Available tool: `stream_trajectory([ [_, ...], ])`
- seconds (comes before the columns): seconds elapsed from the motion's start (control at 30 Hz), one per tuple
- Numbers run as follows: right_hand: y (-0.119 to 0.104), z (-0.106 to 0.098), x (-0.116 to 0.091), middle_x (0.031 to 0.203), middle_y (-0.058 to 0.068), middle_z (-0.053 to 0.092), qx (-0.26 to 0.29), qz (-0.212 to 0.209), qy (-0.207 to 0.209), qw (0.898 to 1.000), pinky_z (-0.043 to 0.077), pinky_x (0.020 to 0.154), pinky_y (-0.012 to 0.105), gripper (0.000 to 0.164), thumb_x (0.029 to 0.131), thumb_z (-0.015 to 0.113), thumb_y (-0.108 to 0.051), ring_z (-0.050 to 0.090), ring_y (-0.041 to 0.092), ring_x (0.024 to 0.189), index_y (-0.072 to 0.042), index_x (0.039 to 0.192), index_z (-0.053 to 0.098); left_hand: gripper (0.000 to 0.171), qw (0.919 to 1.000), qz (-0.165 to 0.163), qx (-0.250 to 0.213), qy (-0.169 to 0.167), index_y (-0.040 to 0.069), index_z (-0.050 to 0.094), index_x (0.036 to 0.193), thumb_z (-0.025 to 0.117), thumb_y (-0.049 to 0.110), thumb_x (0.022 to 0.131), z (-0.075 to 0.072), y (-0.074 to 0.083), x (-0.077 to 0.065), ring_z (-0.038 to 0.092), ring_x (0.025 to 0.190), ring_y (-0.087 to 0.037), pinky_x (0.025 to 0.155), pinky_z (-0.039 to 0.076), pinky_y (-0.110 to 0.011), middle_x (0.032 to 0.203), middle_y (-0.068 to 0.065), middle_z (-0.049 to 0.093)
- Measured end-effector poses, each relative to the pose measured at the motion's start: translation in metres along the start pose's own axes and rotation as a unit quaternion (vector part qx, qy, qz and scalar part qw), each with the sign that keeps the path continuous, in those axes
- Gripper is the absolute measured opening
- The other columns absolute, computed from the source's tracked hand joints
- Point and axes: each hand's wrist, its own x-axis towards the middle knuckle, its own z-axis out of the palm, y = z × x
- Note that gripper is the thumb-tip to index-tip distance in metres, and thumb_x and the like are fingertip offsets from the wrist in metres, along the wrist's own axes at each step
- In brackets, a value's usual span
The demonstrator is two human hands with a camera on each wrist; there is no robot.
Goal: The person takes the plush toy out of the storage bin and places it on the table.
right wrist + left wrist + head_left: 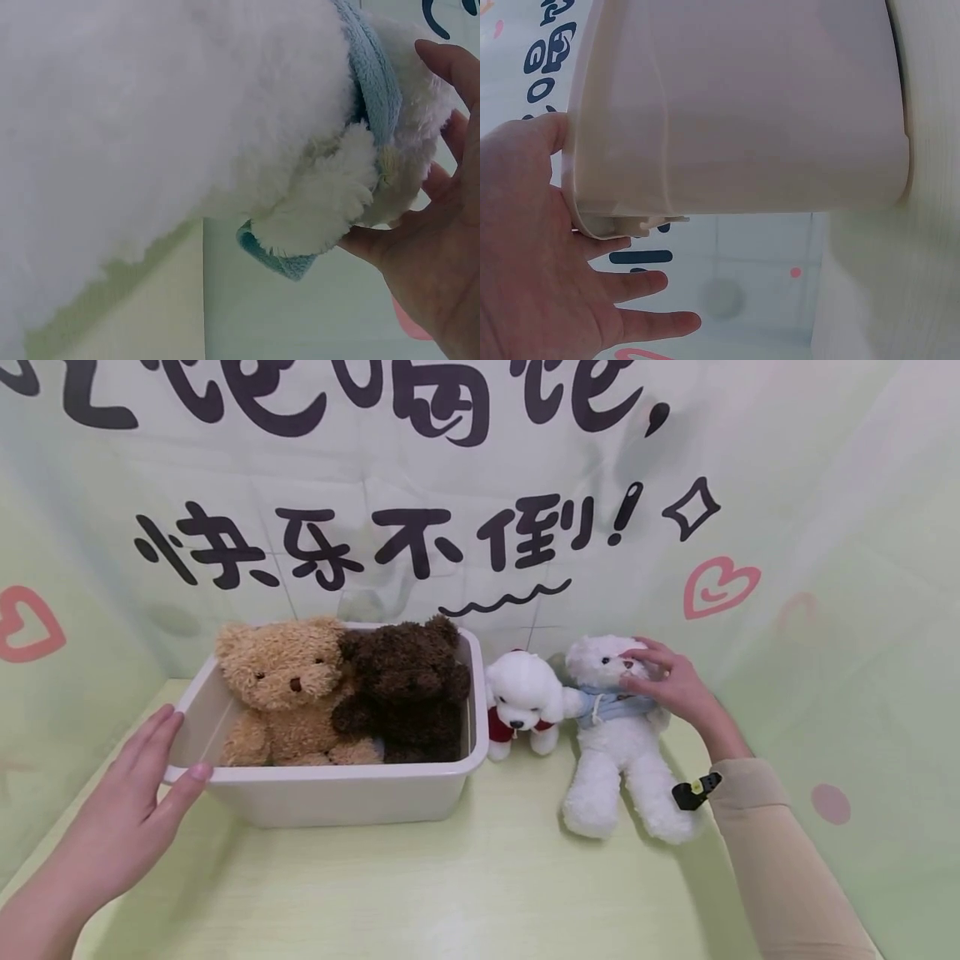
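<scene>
- The step in hand looks like taking hold of the white bear (615, 752); it is on the table (420, 893), to the right of the bin (345, 797), its feet towards you and its blue garment (603, 708) round the chest.
- Your right hand (678, 689) is at the side of the bear's head, thumb and fingers bent round it; how hard you are squeezing, you cannot tell from these views.
- Your left hand (131, 810) is at the bin's near left corner – thumb on the rim, other fingers nearly straight and spread; they touch the bin rather than clench it, which seems to serve as steadying.
- Inside the bin you have the tan bear (285, 710) on the left and the dark brown bear (412, 727) on the right, side by side and facing you; their heads rise above the front rim.
- The small white dog (525, 689), dressed in a red garment (501, 727), is between bin and white bear; the bear's arm reaches the dog's side, though contact is unclear.
- The next move, in my judgement, calls for a secure hold on that soft head; if you lift, mind the dog – a swinging arm or leg could knock it.
</scene>
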Motion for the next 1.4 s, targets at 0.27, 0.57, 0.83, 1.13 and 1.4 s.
stream_trajectory([
  [0.27,-0.002,0.003,-0.002,0.158,0.025,0.038,-0.009,-0.001,-0.008,1.000,0.019,0.119,0.064,0.044,0.091,0.077,-0.015,0.025,0.046,0.149,0.001,0.130,0.066,0.067,1.0000,0.001,-0.002,-0.001,-0.006,0.015,0.161,0.050,0.015,0.108,0.001,-0.003,0.001,0.021,0.139,-0.065,0.109,0.011,-0.079,0.165,-0.031,0.012],
  [0.57,-0.002,0.001,-0.001,0.159,0.022,0.038,-0.031,-0.008,-0.015,0.999,0.020,0.119,0.064,0.049,0.091,0.078,-0.018,0.025,0.044,0.150,-0.001,0.135,0.065,0.067,1.0000,0.005,-0.006,0.001,-0.004,0.014,0.162,0.050,0.015,0.108,0.000,-0.004,0.001,0.021,0.139,-0.065,0.109,0.011,-0.079,0.166,-0.029,0.011],
  [0.83,-0.004,0.001,-0.004,0.162,0.020,0.033,-0.055,-0.001,-0.026,0.998,0.022,0.116,0.068,0.052,0.092,0.077,-0.022,0.023,0.045,0.150,-0.005,0.139,0.063,0.068,0.9999,-0.009,0.006,-0.010,-0.006,0.012,0.161,0.049,0.018,0.109,0.001,-0.004,0.002,0.018,0.142,-0.062,0.109,0.012,-0.079,0.167,-0.029,0.008],
  [1.13,-0.005,0.003,-0.006,0.163,0.021,0.031,-0.059,-0.013,-0.005,0.998,0.021,0.115,0.071,0.056,0.090,0.078,-0.020,0.021,0.047,0.150,-0.004,0.141,0.061,0.068,0.9999,-0.005,0.004,-0.008,-0.006,0.013,0.161,0.049,0.017,0.109,0.001,-0.004,0.002,0.018,0.142,-0.062,0.110,0.011,-0.078,0.166,-0.029,0.009],
  [1.4,-0.011,0.003,-0.006,0.162,0.022,0.032,-0.068,-0.044,0.021,0.997,0.022,0.113,0.072,0.059,0.089,0.079,-0.018,0.022,0.048,0.150,-0.005,0.143,0.060,0.067,1.0000,-0.005,0.002,-0.005,-0.007,0.013,0.161,0.049,0.016,0.109,0.001,-0.004,0.002,0.018,0.142,-0.062,0.110,0.011,-0.078,0.166,-0.029,0.009],
])
